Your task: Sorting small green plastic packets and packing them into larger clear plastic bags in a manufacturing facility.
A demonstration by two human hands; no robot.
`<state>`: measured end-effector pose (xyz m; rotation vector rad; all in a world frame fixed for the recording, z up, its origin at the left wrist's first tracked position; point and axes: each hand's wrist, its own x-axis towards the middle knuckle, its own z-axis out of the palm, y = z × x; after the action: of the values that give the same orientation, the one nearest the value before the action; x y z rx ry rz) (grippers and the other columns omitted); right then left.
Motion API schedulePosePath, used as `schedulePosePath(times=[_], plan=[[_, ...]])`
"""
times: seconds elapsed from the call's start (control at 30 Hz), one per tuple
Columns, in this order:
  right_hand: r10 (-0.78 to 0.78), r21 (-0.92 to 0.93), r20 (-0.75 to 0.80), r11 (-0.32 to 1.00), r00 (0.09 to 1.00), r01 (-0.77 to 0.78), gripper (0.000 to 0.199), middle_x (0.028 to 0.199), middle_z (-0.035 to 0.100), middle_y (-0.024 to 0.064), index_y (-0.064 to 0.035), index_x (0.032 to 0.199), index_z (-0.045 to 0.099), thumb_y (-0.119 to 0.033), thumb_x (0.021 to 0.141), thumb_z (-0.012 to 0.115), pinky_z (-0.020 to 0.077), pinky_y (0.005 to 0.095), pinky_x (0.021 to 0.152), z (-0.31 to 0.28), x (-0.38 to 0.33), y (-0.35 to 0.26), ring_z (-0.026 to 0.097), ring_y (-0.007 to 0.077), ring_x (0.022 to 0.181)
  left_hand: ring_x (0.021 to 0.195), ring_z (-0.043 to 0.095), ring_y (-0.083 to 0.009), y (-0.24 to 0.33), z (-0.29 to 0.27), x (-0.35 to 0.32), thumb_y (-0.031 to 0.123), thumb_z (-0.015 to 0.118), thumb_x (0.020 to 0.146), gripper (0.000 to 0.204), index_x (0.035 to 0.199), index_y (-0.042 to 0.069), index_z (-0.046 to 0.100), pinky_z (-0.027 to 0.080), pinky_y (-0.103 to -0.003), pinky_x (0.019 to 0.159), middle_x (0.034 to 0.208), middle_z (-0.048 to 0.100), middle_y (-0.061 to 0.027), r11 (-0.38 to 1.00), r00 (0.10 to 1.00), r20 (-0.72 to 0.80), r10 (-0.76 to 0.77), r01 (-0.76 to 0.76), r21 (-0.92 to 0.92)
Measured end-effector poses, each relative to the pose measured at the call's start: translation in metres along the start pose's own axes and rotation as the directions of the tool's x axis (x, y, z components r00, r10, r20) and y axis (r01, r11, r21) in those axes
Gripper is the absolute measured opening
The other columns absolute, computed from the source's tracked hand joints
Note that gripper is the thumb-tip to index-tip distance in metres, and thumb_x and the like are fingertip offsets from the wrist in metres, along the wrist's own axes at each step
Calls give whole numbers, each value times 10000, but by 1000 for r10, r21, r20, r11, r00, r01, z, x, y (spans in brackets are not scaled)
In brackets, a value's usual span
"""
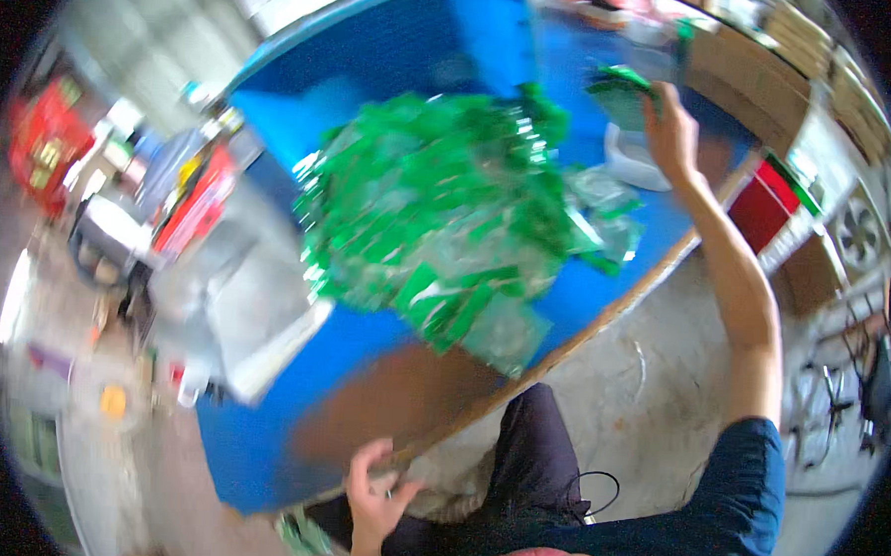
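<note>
Right hand (673, 137) grips green packets (623, 85); the heap (434, 208) left of it seems largely undone; left hand (376, 504) is empty.

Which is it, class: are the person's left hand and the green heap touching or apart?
Apart. The head view plainly shows tabletop between the left hand and the green heap.

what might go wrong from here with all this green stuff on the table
The heap of green packets could slide: a see-through packet on its near side lies close to the edge of the blue table and might drop.

The right hand seems to pinch a flat green piece at one end, so it could slip out. The left hand is open and well away, so it may not help.
</note>
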<state>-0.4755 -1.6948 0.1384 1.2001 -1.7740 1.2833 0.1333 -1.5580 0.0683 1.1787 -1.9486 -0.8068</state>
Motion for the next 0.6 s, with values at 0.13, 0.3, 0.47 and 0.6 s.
schedulePosePath(times=[0.13,0.3,0.47,0.6], plan=[[-92,266,296,964,951,10,211,894,664,222,-70,1112,552,-165,933,609,512,453,667,-36,-42,-138,650,427,821,1432,258,-340,20,27,74,433,908,591,1333,1510,-13,51,244,-482,1160,1555,198,-234,949,946,-78,315,-316,2],[-332,620,748,660,575,-425,280,878,627,225,-1,1094,528,-202,925,624,492,425,681,-22,-166,-304,637,301,807,1419,260,-318,-1,14,107,218,933,580,1337,1538,79,10,238,-430,1161,1558,179,-231,891,967,-170,192,-244,-382],[-510,776,594,161,622,-610,658,1137,597,151,-16,1325,354,-244,851,749,458,394,924,2,-260,-364,562,235,1086,1174,513,-218,-107,-40,83,129,874,650,767,1312,18,503,384,-390,1041,1312,527,-81,979,989,141,39,-10,-204],[-477,612,791,602,384,-512,990,1220,550,294,-28,1415,223,-280,698,856,441,495,953,-1,-277,-367,527,450,1178,1147,522,-227,-105,-42,75,30,780,695,710,1331,18,466,390,-368,1022,1275,531,-97,961,997,78,13,10,-277]])
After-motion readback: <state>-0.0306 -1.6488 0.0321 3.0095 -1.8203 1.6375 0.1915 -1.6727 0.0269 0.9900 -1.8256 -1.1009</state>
